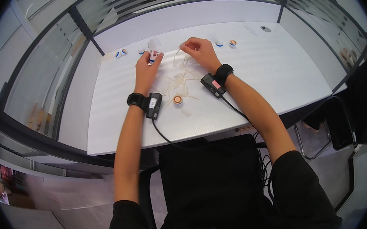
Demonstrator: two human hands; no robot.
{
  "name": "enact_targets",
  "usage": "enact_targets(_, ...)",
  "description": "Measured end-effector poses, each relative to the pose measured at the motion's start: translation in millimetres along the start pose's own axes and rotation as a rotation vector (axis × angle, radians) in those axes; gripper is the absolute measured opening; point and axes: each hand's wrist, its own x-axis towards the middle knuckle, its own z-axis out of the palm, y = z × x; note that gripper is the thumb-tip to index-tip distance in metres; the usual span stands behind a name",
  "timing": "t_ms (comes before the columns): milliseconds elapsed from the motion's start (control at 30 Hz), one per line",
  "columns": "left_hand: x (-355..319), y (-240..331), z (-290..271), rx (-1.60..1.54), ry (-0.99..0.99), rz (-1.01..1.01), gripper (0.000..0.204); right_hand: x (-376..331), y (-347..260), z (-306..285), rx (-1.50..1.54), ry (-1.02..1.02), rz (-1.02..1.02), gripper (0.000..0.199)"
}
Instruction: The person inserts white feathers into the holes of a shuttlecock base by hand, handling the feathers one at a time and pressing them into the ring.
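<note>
View from above of a person seated at a white, smooth-topped bench (251,86) with rounded corners, bounded at the far side by low white partition panels and slatted blinds. Both forearms reach forward from the lower edge, each wrist wearing a black band with a small black box and a trailing black cable.

The left hand (146,69) rests on the bench with its fingers closed around a shuttlecock (154,51), a small piece with a red-and-white band and thin, translucent white feathers rising from it. The hand is palm-down, wrist straight, forearm angled slightly inward.

The right hand (201,51) is raised a little at the knuckles, its fingers pinched on a single pale feather (179,51), slender and nearly colourless; the grip itself is too small to see in detail. The feather lies just right of the shuttlecock, apart from it.

Between and below the two hands lies a loose scatter of feathers (180,77), thin, cream-coloured and crossing one another. Near the left wrist box sits a round orange cap (177,99), disc-shaped with a pale centre. Further small round caps, blue-rimmed (118,54) and orange-rimmed (232,43), stand along the far edge of the bench, well apart from the hands.
</note>
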Motion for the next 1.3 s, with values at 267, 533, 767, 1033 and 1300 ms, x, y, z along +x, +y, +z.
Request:
enact_targets(267,6.8,9.3,-1.2,0.011,0.188,0.150,0.024,-11.8,-18.0,1.1,0.025,0.116,0.005,0.022)
enact_targets(533,-13.2,11.1,-7.2,-0.035,0.193,0.123,0.025,-15.5,-15.1,4.4,0.014,0.125,0.000,0.019)
enact_targets(767,-22.0,27.2,-9.4,0.053,-0.039,0.030,0.028,-15.2,-21.2,7.1,0.158,0.053,0.102,0.017)
enact_targets(1033,-20.3,18.5,-14.6,0.061,-0.274,-0.007,0.029,-12.2,-30.2,5.7,0.096,-0.042,0.163,0.021)
enact_targets(1300,-17.2,15.9,-13.4,0.162,-0.368,-0.041,0.027,-12.7,-24.2,6.7,0.163,-0.060,0.166,0.022)
